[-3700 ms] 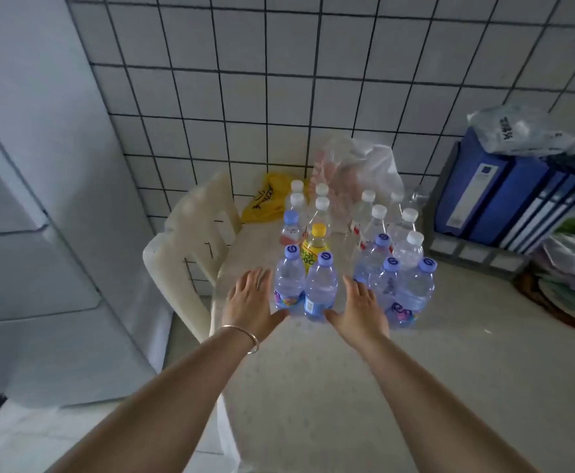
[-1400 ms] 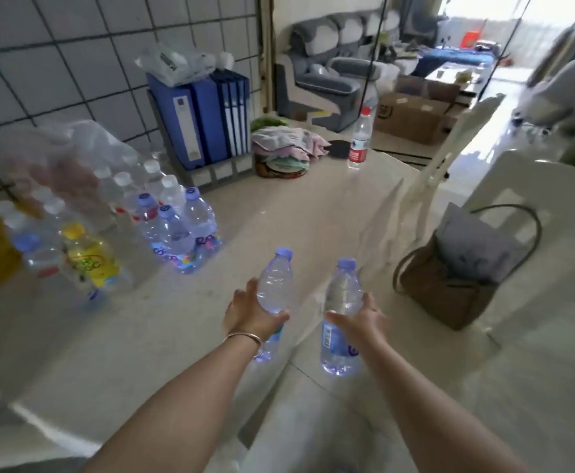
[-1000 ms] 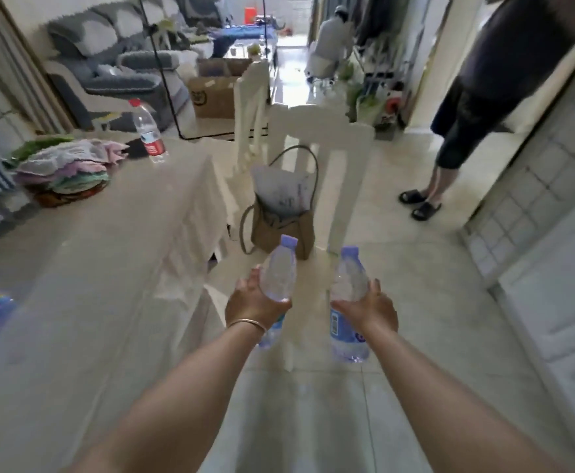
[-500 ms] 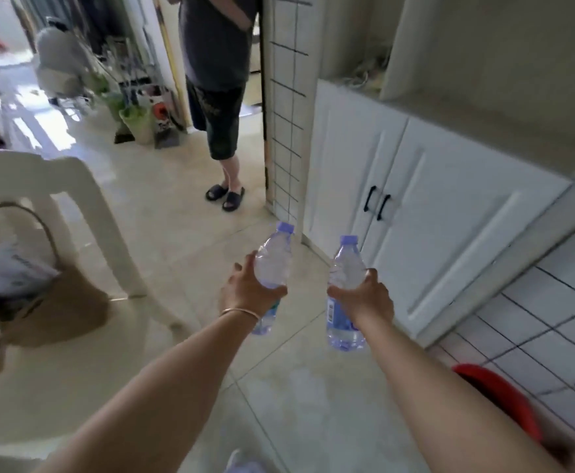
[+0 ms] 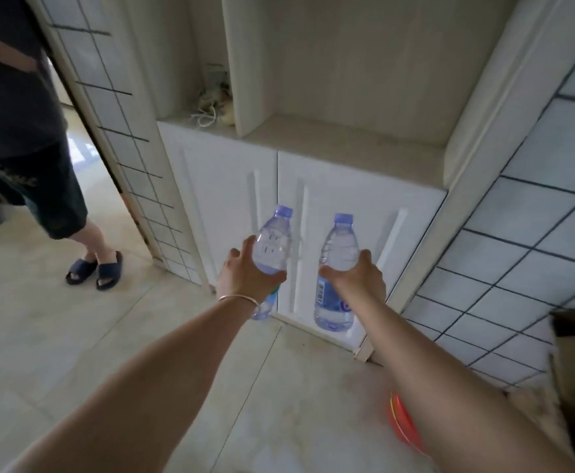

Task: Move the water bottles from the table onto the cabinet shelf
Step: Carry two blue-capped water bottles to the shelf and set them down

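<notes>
**Op:** Bystander (image 5: 23,131) at far left, in the doorway, well apart from my path. Moving right: cables (image 5: 211,110) heaped in the narrow left compartment, then the divider, then the wide cabinet shelf (image 5: 340,138), which looks bare.

**Spotter:** And your hands?

**Op:** My left hand (image 5: 245,278) has its fingers curled snugly around the left bottle (image 5: 272,247), gripping near the middle. Cap up, tilted slightly right. My right hand (image 5: 357,278) is wrapped the same way around the right bottle (image 5: 339,247), which stands nearly upright. Both bottles hang in the air in front of the white cabinet doors (image 5: 313,216), below the shelf's front edge, touching nothing else.

**Spotter:** So which step?

**Op:** Carrying, I'd say, with the set-down next. I need to raise both above the shelf lip, reach into the wide compartment, stand them upright toward the back so there's room for more, then let go.

**Spotter:** Watch the divider.

**Op:** Left bottle is nearest it; I'll keep right.
</notes>
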